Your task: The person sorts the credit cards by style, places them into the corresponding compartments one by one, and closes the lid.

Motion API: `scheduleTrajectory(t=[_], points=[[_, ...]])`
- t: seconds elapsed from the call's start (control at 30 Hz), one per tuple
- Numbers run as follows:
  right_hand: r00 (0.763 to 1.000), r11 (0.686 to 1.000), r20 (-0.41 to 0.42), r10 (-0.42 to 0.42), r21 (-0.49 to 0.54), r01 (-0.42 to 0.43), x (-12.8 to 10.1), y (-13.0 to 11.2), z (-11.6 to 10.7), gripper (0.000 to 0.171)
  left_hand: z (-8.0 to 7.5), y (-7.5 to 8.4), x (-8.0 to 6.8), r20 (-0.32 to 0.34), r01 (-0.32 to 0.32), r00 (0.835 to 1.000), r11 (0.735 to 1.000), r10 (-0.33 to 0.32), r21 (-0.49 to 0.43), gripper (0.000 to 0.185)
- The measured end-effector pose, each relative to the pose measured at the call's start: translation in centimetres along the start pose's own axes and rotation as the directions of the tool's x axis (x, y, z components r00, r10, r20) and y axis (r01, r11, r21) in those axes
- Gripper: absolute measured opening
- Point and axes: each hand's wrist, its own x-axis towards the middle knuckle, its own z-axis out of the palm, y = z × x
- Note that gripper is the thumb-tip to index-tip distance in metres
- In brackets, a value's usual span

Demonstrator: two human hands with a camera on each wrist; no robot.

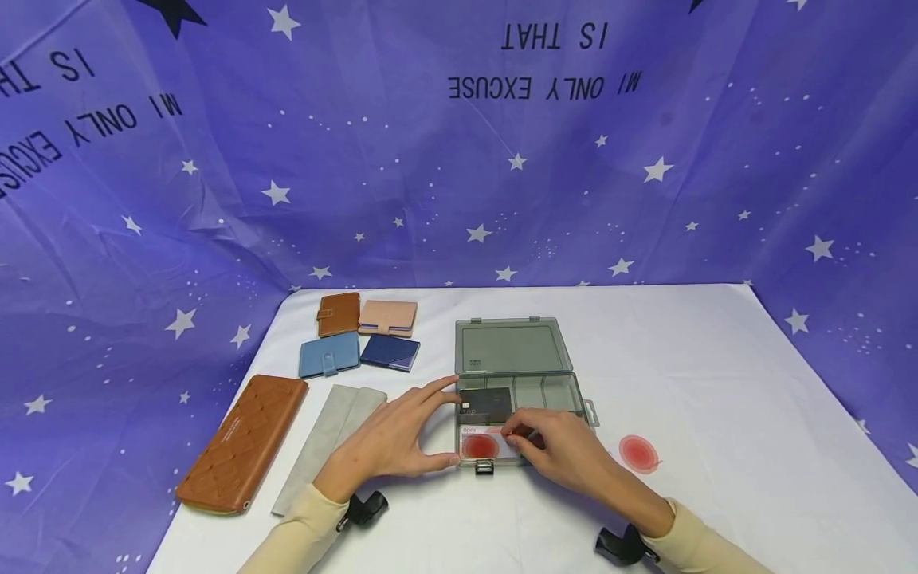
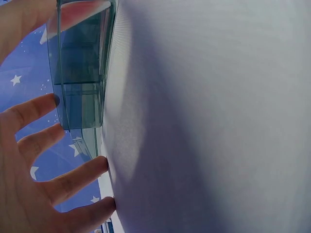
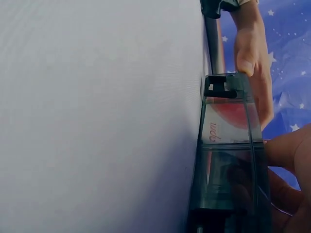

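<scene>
At the lower centre of the head view, two bare hands meet at a small grey transparent box point(image 1: 516, 391) with its lid standing open on a white table point(image 1: 681, 359).

The likeliest slip, judging from this pose, is the light box skidding or tipping toward the person: only the left fingertips and thumb brace it, and a tug on the card by the other hand could drag it. The card could also catch on a divider and bend.

The left hand point(image 1: 390, 438) is spread wide, its fingers nearly straight; the forefinger touches the box's left wall and the thumb reaches its front corner. It grips nothing. The left wrist view shows the same fanned fingers point(image 2: 34, 116) beside the box wall.

The right hand point(image 1: 566, 450) lies at the box's front, fingers curled down onto a white card with a red disc point(image 1: 482, 445) in the front compartment. It seems to pinch the card, though the thumb is hidden.

A dark card point(image 1: 486, 402) lies just behind. Further out, to the lower right, a red spot point(image 1: 637, 453) marks the table. At left lie a grey sleeve point(image 1: 326, 442), a long brown wallet point(image 1: 244, 442) and four small wallets point(image 1: 366, 333).
</scene>
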Motion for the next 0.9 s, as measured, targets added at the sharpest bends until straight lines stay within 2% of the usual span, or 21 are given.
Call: scheduleTrajectory(t=[0.2, 0.4, 0.5, 0.57, 0.77, 0.9], points=[[0.998, 0.989, -0.030, -0.048, -0.143, 0.043, -0.2, 0.1, 0.2, 0.016, 0.0, 0.0, -0.1, 0.007, 0.002, 1.000, 1.000, -0.002, -0.007, 0.083], [1.000, 0.977, 0.015, -0.013, -0.212, 0.016, -0.2, 0.2, 0.1, 0.024, -0.2, 0.1, 0.0, -0.001, -0.005, 1.000, 1.000, 0.005, -0.012, 0.083], [0.999, 0.985, 0.041, 0.006, -0.175, 0.001, -0.2, 0.4, -0.5, 0.027, -0.2, 0.1, 0.0, -0.004, -0.013, 1.000, 1.000, 0.013, -0.010, 0.082], [0.998, 0.994, 0.065, 0.025, -0.110, -0.018, -0.3, 0.6, -1.2, 0.027, -0.2, 0.1, 0.0, -0.003, -0.021, 1.000, 1.000, 0.021, -0.006, 0.082], [0.995, 0.996, 0.084, 0.045, 0.079, -0.052, -0.6, 2.6, -4.9, 0.028, -0.2, 0.0, 0.0, -0.006, -0.012, 1.000, 1.000, 0.012, -0.002, 0.082], [0.998, 0.995, 0.053, 0.016, 0.097, -0.021, -1.8, 4.7, -7.3, 0.033, -0.1, 0.0, 0.0, -0.008, -0.012, 1.000, 1.000, 0.012, -0.002, 0.080]])
